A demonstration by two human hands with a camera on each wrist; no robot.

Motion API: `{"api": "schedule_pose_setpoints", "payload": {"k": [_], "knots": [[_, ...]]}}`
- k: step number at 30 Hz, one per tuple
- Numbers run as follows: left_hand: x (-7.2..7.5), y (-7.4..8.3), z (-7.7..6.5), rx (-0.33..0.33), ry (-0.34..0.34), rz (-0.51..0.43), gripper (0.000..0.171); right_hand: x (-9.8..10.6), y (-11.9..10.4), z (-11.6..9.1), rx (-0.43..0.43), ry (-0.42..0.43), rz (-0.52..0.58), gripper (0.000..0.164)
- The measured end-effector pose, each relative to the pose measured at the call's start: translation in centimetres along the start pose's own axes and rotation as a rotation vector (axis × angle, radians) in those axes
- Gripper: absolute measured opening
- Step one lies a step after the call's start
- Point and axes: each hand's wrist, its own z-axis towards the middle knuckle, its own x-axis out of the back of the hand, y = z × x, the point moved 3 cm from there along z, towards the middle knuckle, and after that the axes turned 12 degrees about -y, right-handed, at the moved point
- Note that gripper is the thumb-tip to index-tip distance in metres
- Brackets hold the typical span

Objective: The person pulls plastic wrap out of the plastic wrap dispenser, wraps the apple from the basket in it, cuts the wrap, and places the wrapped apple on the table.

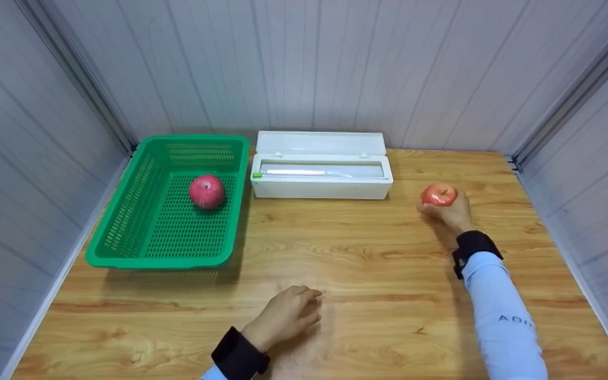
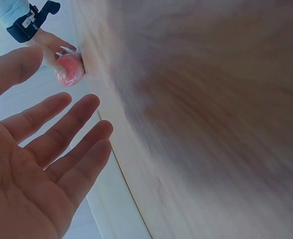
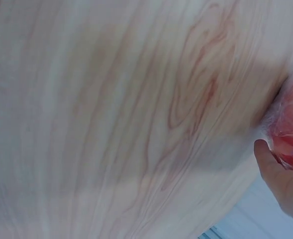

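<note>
Your right hand (image 1: pixel 453 212) has the film-wrapped red apple (image 1: pixel 438 194) between thumb and fingers, at the right side of the table (image 1: pixel 357 253), right of the white box (image 1: pixel 322 189). Your left hand (image 1: pixel 284 315) is loose, fingers extended, well apart from the apple.

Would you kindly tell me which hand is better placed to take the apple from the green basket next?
Probably the left hand: it is empty and nearer the basket, while the right hand holds the wrapped apple across the table.
</note>
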Motion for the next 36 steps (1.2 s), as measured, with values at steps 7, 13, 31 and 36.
{"api": "schedule_pose_setpoints", "payload": {"k": [7,13,31,36], "knots": [[0.0,-0.1,-0.2,0.021,-0.016,-0.004,0.04,0.1,0.1,-0.3,-0.074,-0.04,-0.029,0.111],[-0.1,-0.1,-0.3,0.025,-0.034,0.011,0.042,0.2,-0.3,-0.9,-0.078,-0.04,-0.07,0.112],[0.0,-0.8,-1.4,0.042,-0.036,-0.03,0.042,0.5,-2.2,-5.8,0.061,0.074,-0.188,0.078],[1.4,-0.9,-1.9,0.054,-0.018,-0.025,0.042,-1.3,-3.5,-8.3,0.214,0.105,-0.237,0.045]]}}
